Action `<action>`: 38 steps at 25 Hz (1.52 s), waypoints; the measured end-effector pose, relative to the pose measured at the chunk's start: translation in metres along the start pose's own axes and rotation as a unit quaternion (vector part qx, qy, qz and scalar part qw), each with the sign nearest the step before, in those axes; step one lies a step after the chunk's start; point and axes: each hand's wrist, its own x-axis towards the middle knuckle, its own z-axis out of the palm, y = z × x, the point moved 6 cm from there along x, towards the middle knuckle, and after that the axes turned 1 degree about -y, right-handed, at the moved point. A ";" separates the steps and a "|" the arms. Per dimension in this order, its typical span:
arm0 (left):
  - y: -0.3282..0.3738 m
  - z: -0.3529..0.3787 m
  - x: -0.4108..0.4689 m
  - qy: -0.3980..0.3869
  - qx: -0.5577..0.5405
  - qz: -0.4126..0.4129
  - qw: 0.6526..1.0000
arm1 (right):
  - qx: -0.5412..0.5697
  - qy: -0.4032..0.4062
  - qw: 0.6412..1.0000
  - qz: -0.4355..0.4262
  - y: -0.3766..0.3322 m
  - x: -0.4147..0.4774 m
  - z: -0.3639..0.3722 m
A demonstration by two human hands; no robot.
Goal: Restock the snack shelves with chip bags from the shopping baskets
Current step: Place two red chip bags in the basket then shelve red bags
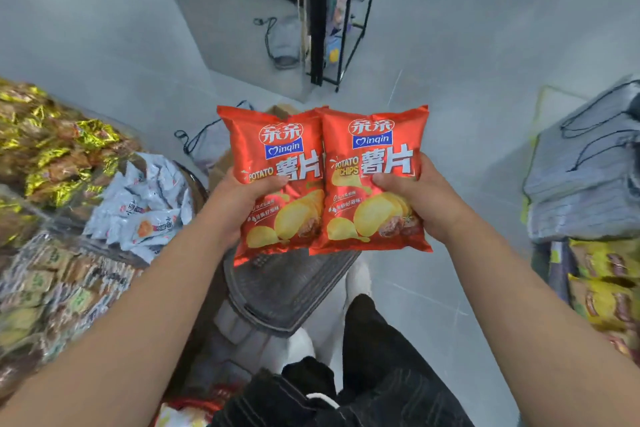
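1. The step in hand looks like a carry from basket to shelf. It should go best with a light squeeze, labels facing out and the bags upright, since puffed bags crush and slip.
2. The left chip bag point(277, 149) and right chip bag point(377, 149) are held side by side above the grey basket point(287, 291), inner edges overlapping.
3. The left hand point(242, 198) grips its bag's outer edge, thumb across the front. The right hand point(415, 198) mirrors it. Both forearms reach forward above the basket.

A snack shop aisle, with gold-wrapped snacks point(65, 152) and white packets point(149, 198) heaped in open bins on one side, yellow bags point(602, 291) stacked opposite, a black wire display rack point(334, 28) on the grey tiled floor point(467, 97), and matching red chip bags point(377, 135).
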 end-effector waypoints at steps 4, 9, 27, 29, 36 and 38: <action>0.039 0.070 -0.027 -0.088 0.044 0.030 0.995 | 0.058 0.083 0.994 -0.049 -0.016 -0.069 -0.055; 0.045 0.183 -0.055 -0.206 0.099 0.044 0.973 | 0.126 0.188 0.970 -0.082 -0.003 -0.157 -0.143; -0.092 0.643 -0.312 -0.575 0.248 0.034 0.779 | 0.255 0.554 0.778 -0.150 0.156 -0.576 -0.427; -0.102 0.676 -0.345 -0.619 0.259 0.034 0.741 | 0.263 0.586 0.750 -0.162 0.164 -0.614 -0.435; -0.121 0.776 -0.444 -0.717 0.246 0.013 0.652 | 0.265 0.682 0.655 -0.191 0.166 -0.716 -0.452; -0.124 0.804 -0.470 -0.739 0.249 0.015 0.626 | 0.259 0.708 0.627 -0.196 0.162 -0.739 -0.457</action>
